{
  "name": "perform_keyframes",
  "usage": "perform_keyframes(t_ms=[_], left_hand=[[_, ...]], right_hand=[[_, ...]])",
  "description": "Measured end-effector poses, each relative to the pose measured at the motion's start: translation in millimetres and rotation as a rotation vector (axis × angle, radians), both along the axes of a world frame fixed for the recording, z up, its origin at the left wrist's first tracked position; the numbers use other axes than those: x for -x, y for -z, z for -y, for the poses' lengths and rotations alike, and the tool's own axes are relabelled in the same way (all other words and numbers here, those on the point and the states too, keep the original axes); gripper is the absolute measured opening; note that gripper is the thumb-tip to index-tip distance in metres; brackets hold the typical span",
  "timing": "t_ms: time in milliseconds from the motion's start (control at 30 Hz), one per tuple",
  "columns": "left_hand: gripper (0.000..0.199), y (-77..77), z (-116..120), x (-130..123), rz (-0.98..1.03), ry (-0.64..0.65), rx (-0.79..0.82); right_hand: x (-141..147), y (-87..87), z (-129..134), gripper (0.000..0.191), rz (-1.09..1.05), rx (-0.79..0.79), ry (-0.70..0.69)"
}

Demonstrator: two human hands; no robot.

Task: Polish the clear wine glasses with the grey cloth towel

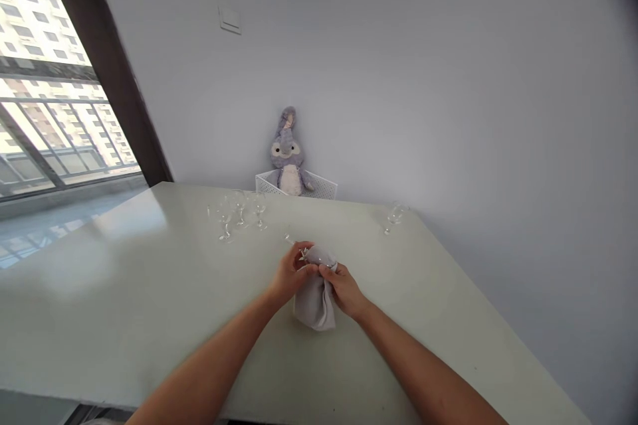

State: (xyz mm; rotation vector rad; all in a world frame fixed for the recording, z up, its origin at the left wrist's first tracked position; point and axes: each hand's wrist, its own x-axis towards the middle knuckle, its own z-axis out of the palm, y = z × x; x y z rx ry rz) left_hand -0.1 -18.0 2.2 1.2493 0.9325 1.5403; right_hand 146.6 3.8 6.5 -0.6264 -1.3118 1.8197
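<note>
A stemmed glass [321, 256] lies tilted between my hands above the table, its foot pointing away to the upper left. My left hand [290, 273] is closed around the glass near where stem meets bowl. With my right hand [343, 287] I pinch a light grey cloth [314, 305] at the glass's rim. Part of the cloth seems to be inside or behind the clear bowl; I cannot tell which. The rest of it hangs down below my fingers.
Several stemmed glasses [260, 210] stand on the pale table [174, 319] at the back left. Another glass [395, 214] is at the back right, seemingly lying tilted. Behind the far edge, a plush toy [287, 153] sits in a white basket [326, 189] against the wall.
</note>
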Motion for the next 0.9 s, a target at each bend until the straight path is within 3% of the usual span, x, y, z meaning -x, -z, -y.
perform_keyframes(t_ms=[133,233,300,367,467,533,600,667,767,833,900], left_hand=[[0.044,-1.0,4,2,-0.206,0.012,-0.099],[0.047,-0.8,5,2,-0.259,0.02,-0.133],[0.051,0.3,4,3,-0.195,0.045,-0.081],[0.051,1.2,1,4,-0.148,0.061,0.004],[0.045,1.5,-1,7,-0.207,0.041,0.106],[0.047,1.0,-1,9,-0.259,0.042,0.141],[0.047,0.4,0,8,-0.247,0.063,0.141],[0.05,0.4,0,7,-0.195,0.089,0.095],[0.056,2.7,-2,5,-0.16,0.07,0.031],[0.049,5.4,-5,6,-0.175,0.019,0.078],[0.047,7.6,-7,7,-0.201,-0.017,0.168]], right_hand=[[-11,-5.5,-10,0.032,-0.041,0.263,-0.013],[-15,-14.3,-10,0.034,-0.014,0.266,-0.022],[-13,-17.8,-4,0.038,0.026,0.172,-0.033],[-9,-17.2,4,0.04,0.108,-0.03,-0.034],[-4,-8.6,14,0.034,0.299,-0.387,0.048],[-2,-1.8,15,0.028,0.373,-0.462,0.123],[-2,1.8,10,0.029,0.29,-0.343,0.18],[-3,0.8,2,0.033,0.115,-0.094,0.193],[-4,-5.5,-4,0.032,-0.06,0.191,0.123],[-3,-8.6,1,0.032,-0.045,0.157,0.052],[-1,-8.5,9,0.035,0.062,-0.038,0.028]])
